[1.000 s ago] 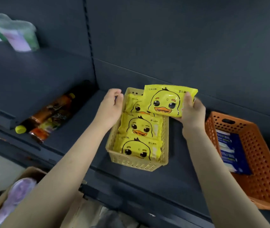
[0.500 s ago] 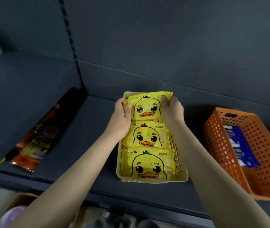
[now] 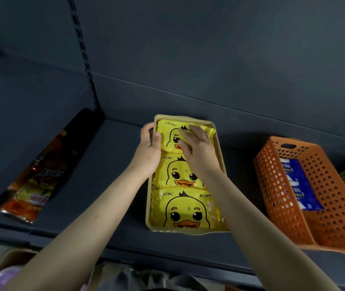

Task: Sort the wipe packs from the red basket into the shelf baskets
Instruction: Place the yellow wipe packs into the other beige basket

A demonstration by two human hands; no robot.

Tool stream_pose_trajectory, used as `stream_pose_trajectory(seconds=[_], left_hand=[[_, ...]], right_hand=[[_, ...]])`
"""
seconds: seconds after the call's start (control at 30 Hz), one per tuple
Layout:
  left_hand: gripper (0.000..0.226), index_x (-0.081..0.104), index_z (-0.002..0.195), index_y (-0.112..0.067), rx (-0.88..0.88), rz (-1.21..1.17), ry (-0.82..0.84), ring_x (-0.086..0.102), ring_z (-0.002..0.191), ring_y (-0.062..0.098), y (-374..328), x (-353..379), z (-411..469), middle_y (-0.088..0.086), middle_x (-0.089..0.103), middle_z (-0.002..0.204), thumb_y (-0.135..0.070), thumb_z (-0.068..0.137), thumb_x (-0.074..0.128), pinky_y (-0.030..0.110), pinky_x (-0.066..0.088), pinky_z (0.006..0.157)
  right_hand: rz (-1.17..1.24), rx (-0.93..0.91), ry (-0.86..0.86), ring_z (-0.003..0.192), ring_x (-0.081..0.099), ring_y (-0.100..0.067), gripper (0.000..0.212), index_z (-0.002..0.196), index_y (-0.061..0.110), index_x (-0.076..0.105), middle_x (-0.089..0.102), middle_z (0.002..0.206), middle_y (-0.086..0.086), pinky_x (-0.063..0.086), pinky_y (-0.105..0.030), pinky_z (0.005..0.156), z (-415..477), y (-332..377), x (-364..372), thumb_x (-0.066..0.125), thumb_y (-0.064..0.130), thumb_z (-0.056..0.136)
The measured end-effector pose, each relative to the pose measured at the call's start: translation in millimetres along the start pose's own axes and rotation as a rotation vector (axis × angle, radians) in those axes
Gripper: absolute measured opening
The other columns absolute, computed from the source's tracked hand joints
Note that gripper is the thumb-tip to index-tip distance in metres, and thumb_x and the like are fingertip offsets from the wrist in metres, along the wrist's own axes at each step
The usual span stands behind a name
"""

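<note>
Dark grey shelving fills the view, and on the shelf board a beige basket sits at centre with its long side running from 12 to 6 o'clock. Three yellow duck wipe packs lie in it in a row, each with its long axis across the basket from 9 to 3 o'clock: the far pack at the 12 o'clock end, the middle pack and the near pack toward 6. The right hand lies flat on the far pack, fingers straight and spread, pressing and not gripping. The left hand is at that pack's 9 o'clock end, thumb on its edge and fingers curled over what appears to be the basket's side wall, though the wall and the pack edge are hard to separate there. So the pack is directly under the right fingers, seated level with the others; I judge this placement nearly done, needing only a lift of both hands back toward 6 o'clock. At 3 o'clock an orange basket holds blue packs; at 9 o'clock bottles lie on their sides. No red basket shows.
</note>
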State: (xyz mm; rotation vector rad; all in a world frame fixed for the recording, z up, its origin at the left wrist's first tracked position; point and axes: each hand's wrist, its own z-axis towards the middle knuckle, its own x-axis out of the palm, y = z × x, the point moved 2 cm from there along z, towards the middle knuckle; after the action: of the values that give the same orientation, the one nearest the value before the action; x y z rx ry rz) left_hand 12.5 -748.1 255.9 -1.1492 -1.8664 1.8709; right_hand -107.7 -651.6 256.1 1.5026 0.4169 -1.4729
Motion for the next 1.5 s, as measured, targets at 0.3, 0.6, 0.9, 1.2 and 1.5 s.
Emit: stream_pose_trajectory(seconds=[0.3, 0.6, 0.9, 1.2, 1.5], left_hand=[[0.039, 0.024, 0.142, -0.029, 0.024, 0.091, 0.017, 0.065, 0.087, 0.033, -1, -4, 1, 0.014, 0.065, 0.101, -0.040, 0.105, 0.022, 0.038, 0.052, 0.066], [0.043, 0.019, 0.146, -0.027, 0.023, -0.003, 0.032, 0.059, 0.075, 0.005, 1, -3, 4, -0.018, 0.052, 0.090, -0.039, 0.105, 0.022, 0.022, 0.049, 0.063], [0.041, 0.022, 0.145, -0.028, 0.026, -0.059, 0.009, 0.052, 0.071, -0.002, 1, -2, 4, -0.022, 0.049, 0.086, -0.037, 0.105, 0.023, 0.019, 0.046, 0.065], [0.042, 0.019, 0.146, -0.029, 0.035, -0.008, 0.020, 0.054, 0.074, 0.010, 1, -3, 6, -0.016, 0.050, 0.086, -0.038, 0.105, 0.023, 0.030, 0.048, 0.068], [0.042, 0.044, 0.138, -0.016, 0.128, 0.469, 0.014, 0.049, 0.124, 0.030, -38, -28, -10, 0.010, 0.051, 0.138, -0.034, 0.100, 0.044, 0.040, 0.040, 0.100]], right_hand=[[-0.165, -0.041, 0.188, 0.149, -0.007, -0.022, 0.046, 0.148, 0.048, 0.021, 0.006, 0.162, 0.010, -0.009, -0.040, 0.117, 11, -3, 11, 0.024, 0.047, 0.102], [0.031, 0.081, 0.133, 0.150, 0.000, -0.023, 0.047, 0.148, 0.035, 0.032, 0.011, 0.162, 0.001, 0.006, -0.043, 0.122, -4, -1, -13, 0.037, 0.040, 0.102], [-0.147, 0.066, 0.290, 0.137, -0.040, -0.022, 0.061, 0.149, 0.044, -0.013, -0.037, 0.154, 0.004, -0.017, -0.039, 0.113, -29, 5, 18, 0.019, 0.057, 0.099], [-0.128, 0.066, 0.323, 0.143, -0.028, -0.022, 0.059, 0.151, 0.044, -0.005, -0.027, 0.158, 0.006, -0.010, -0.041, 0.115, -25, 6, 7, 0.023, 0.053, 0.100], [0.114, 0.114, 0.003, 0.120, 0.055, -0.019, 0.038, 0.135, 0.020, 0.054, 0.059, 0.133, -0.001, 0.037, -0.021, 0.089, -68, -2, -113, 0.050, 0.031, 0.099]])
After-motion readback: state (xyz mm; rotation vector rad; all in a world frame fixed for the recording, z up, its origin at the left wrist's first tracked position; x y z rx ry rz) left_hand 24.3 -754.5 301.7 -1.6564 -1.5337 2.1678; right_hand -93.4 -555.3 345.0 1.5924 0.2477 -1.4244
